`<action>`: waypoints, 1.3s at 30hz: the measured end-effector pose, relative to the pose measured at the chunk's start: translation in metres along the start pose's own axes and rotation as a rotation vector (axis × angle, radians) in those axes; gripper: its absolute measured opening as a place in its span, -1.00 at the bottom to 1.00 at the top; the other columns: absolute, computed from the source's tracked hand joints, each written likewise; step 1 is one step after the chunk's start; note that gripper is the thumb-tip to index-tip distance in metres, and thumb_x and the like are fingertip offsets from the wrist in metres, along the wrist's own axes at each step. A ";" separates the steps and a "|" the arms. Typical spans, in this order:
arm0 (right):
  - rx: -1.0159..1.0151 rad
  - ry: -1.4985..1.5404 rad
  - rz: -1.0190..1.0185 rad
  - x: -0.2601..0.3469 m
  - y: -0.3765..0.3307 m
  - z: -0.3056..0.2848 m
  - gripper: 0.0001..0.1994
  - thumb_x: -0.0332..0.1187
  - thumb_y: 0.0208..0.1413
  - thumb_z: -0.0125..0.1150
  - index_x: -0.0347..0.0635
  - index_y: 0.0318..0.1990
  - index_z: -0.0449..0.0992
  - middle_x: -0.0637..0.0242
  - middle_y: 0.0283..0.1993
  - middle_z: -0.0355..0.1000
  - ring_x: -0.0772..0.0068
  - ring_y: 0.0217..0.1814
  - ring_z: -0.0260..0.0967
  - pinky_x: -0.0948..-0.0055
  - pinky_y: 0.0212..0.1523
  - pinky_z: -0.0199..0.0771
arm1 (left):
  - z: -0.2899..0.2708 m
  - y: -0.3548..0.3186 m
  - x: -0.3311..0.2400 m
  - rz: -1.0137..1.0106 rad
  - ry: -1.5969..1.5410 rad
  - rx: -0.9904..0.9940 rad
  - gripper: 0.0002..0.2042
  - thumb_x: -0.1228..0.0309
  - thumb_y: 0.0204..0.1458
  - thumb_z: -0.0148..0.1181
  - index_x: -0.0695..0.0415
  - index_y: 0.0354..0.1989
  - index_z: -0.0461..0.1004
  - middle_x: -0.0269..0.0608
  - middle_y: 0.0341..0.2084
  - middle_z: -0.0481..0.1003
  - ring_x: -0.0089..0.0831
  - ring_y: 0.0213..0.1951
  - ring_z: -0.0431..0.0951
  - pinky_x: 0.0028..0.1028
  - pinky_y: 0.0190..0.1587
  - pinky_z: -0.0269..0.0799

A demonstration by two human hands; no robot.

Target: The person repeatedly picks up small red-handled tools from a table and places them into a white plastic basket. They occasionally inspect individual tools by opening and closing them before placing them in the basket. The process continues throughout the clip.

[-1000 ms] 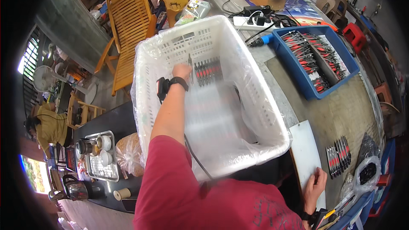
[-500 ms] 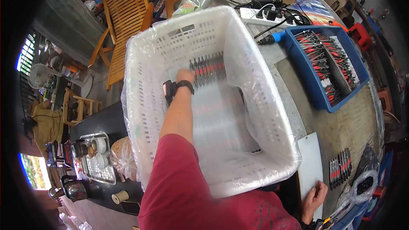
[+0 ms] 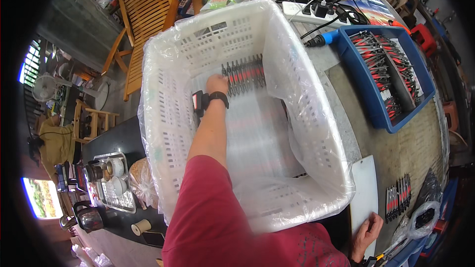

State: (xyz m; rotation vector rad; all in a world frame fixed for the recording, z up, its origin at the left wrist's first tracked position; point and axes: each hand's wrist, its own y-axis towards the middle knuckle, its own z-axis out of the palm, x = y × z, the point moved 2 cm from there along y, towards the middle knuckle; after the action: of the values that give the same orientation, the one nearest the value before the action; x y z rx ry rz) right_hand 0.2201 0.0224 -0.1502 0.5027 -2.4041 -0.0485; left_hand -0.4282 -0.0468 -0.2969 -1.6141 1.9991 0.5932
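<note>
My left hand [image 3: 216,85], with a black watch on its wrist, reaches down into a white plastic crate [image 3: 316,113] lined with clear film. Its fingers are closed at the left end of a row of slim black-and-red rods [image 3: 245,74], and what they hold, if anything, is hidden. The rods lie side by side on layers of cloudy film [image 3: 252,128] near the crate's far wall. At the lower right, my right hand [image 3: 367,235] rests on a white board [image 3: 363,183], its fingers loosely bent and apart, with nothing visible in them.
A blue bin [image 3: 391,127] with a divider holds many similar rods on the right-hand table. More rods [image 3: 398,197] lie in a group near my right hand. Behind the bin are a power strip [image 3: 309,14] and cables. A metal tray [image 3: 118,183] with cups stands at left.
The view has shifted slightly, so the crate's right side and the blue bin sit a little further right. My left hand stays at the row's end; my right hand stays on the board.
</note>
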 end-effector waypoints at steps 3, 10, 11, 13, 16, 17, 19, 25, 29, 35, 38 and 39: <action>0.004 -0.015 0.001 -0.002 0.000 -0.001 -0.74 -0.54 0.04 -0.08 -0.41 -0.09 0.32 0.15 -0.13 0.19 0.31 -0.08 0.22 0.44 -0.01 0.23 | -0.002 -0.004 -0.003 0.004 -0.013 -0.047 -0.76 0.26 -0.21 0.23 0.21 -0.50 0.54 -0.02 -0.53 0.53 -0.13 -0.36 0.55 -0.31 -0.26 0.41; 0.010 -0.037 -0.015 0.002 0.001 -0.002 -0.76 -0.54 0.04 -0.08 -0.41 -0.11 0.32 0.13 -0.14 0.20 0.28 -0.10 0.22 0.44 -0.03 0.24 | -0.002 -0.004 -0.005 0.025 0.023 -0.063 -0.77 0.29 -0.19 0.22 0.21 -0.44 0.54 0.02 -0.48 0.53 -0.07 -0.31 0.52 -0.26 -0.22 0.40; 0.007 -0.044 -0.023 0.004 0.001 -0.002 -0.76 -0.54 0.03 -0.08 -0.41 -0.12 0.32 0.13 -0.15 0.20 0.28 -0.11 0.22 0.44 -0.04 0.24 | -0.002 -0.004 -0.006 0.061 0.047 -0.055 -0.77 0.29 -0.19 0.22 0.22 -0.44 0.53 0.03 -0.47 0.52 -0.06 -0.30 0.52 -0.26 -0.21 0.39; 0.001 -0.057 -0.037 0.008 0.002 -0.003 -0.76 -0.56 0.03 -0.08 -0.41 -0.12 0.33 0.12 -0.16 0.21 0.27 -0.12 0.23 0.45 -0.05 0.24 | -0.003 -0.003 -0.009 0.108 0.090 -0.032 -0.78 0.30 -0.15 0.19 0.21 -0.42 0.53 0.05 -0.44 0.52 -0.03 -0.28 0.51 -0.22 -0.20 0.39; -0.024 -0.030 -0.007 0.012 0.003 -0.002 -0.76 -0.56 -0.01 -0.06 -0.38 -0.14 0.34 0.06 -0.20 0.24 0.12 -0.17 0.24 0.33 -0.16 0.27 | -0.006 0.000 -0.011 0.120 0.168 0.021 -0.78 0.30 -0.09 0.11 0.20 -0.39 0.53 0.09 -0.38 0.51 0.02 -0.24 0.50 -0.16 -0.18 0.38; -0.024 -0.040 -0.021 0.014 0.003 -0.002 -0.76 -0.57 0.00 -0.07 -0.37 -0.14 0.34 0.09 -0.20 0.24 0.18 -0.18 0.24 0.37 -0.16 0.28 | -0.008 0.003 -0.012 0.109 0.206 0.044 -0.77 0.30 -0.09 0.09 0.20 -0.39 0.54 0.11 -0.38 0.51 0.02 -0.24 0.50 -0.15 -0.18 0.38; -0.017 -0.039 -0.014 0.017 0.004 -0.004 -0.77 -0.59 0.01 -0.08 -0.37 -0.13 0.34 0.15 -0.20 0.23 0.29 -0.21 0.24 0.46 -0.17 0.28 | -0.014 0.012 -0.014 0.129 0.256 0.068 -0.77 0.30 -0.12 0.06 0.19 -0.40 0.55 0.13 -0.40 0.50 0.04 -0.25 0.50 -0.13 -0.19 0.38; -0.055 -0.094 -0.064 0.022 0.007 -0.005 -0.77 -0.58 -0.13 -0.03 -0.37 -0.23 0.37 -0.01 -0.26 0.30 -0.07 -0.20 0.24 0.17 -0.14 0.26 | -0.050 0.020 -0.056 0.327 0.202 0.280 -0.72 0.25 -0.25 0.02 0.22 -0.58 0.55 0.11 -0.60 0.48 -0.02 -0.47 0.52 -0.20 -0.35 0.40; -0.084 -0.022 -0.100 0.017 0.005 -0.014 -0.79 -0.55 -0.11 0.07 -0.32 -0.24 0.41 0.04 -0.29 0.33 -0.01 -0.25 0.28 0.19 -0.21 0.30 | -0.083 -0.030 -0.122 0.247 -0.227 0.648 -0.84 0.27 -0.09 0.08 0.07 -0.55 0.43 -0.53 -0.72 0.27 -0.73 -0.71 0.20 -0.65 -0.71 0.01; -0.298 0.014 -0.045 -0.008 0.022 -0.049 -0.85 -0.51 -0.08 0.11 -0.28 -0.29 0.43 0.11 -0.36 0.33 0.05 -0.32 0.30 0.23 -0.30 0.32 | -0.120 -0.118 -0.210 0.447 -0.394 0.870 -0.82 0.30 0.08 0.08 0.17 -0.37 0.44 -0.50 -0.67 0.31 -0.77 -0.70 0.21 -0.72 -0.67 0.04; -0.307 -0.133 -0.007 -0.024 0.029 -0.062 -0.87 -0.47 -0.08 0.14 -0.25 -0.32 0.44 0.13 -0.37 0.33 0.06 -0.28 0.31 0.19 -0.29 0.33 | -0.134 -0.157 -0.236 0.584 -0.446 0.953 -0.81 0.31 0.08 0.10 0.20 -0.35 0.45 -0.51 -0.66 0.32 -0.77 -0.68 0.21 -0.72 -0.64 0.06; -0.308 -0.185 0.005 -0.029 0.029 -0.064 -0.87 -0.47 -0.07 0.14 -0.25 -0.32 0.44 0.14 -0.37 0.34 0.07 -0.28 0.31 0.21 -0.28 0.32 | -0.138 -0.170 -0.243 0.613 -0.442 0.981 -0.82 0.32 0.08 0.10 0.21 -0.35 0.45 -0.51 -0.65 0.33 -0.77 -0.67 0.22 -0.72 -0.63 0.06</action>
State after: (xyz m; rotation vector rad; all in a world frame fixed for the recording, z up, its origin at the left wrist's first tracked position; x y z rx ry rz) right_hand 0.2705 0.0660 -0.1136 0.3612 -2.5142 -0.4741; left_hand -0.2347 0.0189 -0.0415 -0.2629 1.9206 0.0804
